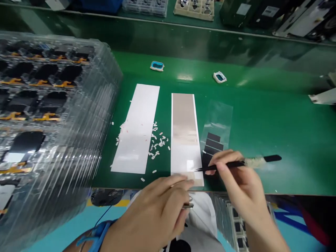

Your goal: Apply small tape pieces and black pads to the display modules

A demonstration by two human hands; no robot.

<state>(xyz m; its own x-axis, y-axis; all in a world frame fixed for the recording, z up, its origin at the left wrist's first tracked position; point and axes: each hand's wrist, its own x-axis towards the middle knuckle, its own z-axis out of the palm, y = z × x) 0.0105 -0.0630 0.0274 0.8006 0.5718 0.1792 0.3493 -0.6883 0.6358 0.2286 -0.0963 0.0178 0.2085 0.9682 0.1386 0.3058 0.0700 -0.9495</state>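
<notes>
My right hand [240,182] is closed round black tweezers [235,163], whose middle is wrapped in pale tape. Their tip touches a white-and-beige adhesive sheet [185,140] near its lower right edge. Flat on the lower end of that sheet rest the fingertips of my left hand [162,206]. Its other fingers curl round a thin metal tool [188,205], of which only the end shows. Right of the sheet lies a clear plastic bag [217,115] with dark strips [214,145], partly covered by my right hand. A plain white sheet [136,129] lies to the left.
Tall stacked clear trays [78,133] of black screen parts with orange flex cables fill the left side. Small white scraps [159,143] are scattered between the sheets. Two small framed parts, one blue-faced [157,65], one white [219,77], lie farther back below a shelf [147,22].
</notes>
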